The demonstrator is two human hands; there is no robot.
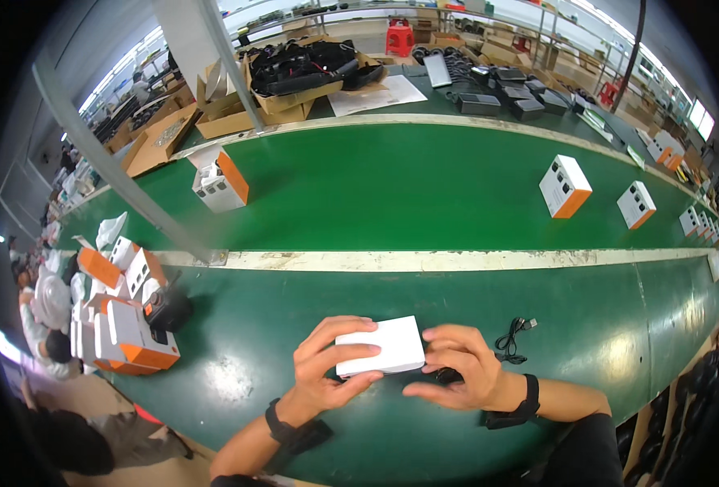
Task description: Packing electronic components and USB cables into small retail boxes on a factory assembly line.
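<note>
A plain white box (400, 345) is held above the green bench, tilted slightly. My left hand (327, 361) grips its left end, fingers across the top and thumb along the near edge. At the box's right end is my right hand (465, 369), its fingers curved and spread from the thumb; whether the fingertips touch the box I cannot tell. Something small and black (449, 375) shows under the right palm, mostly hidden. A coiled black USB cable (512, 345) lies on the bench just right of that hand.
Opened white-and-orange cartons (136, 337) and a black device (167, 308) crowd the left. Across a pale ledge (392, 260) runs a green conveyor belt (376, 187) with cartons (565, 187) on it. A metal post (124, 170) rises at left. People sit at far left.
</note>
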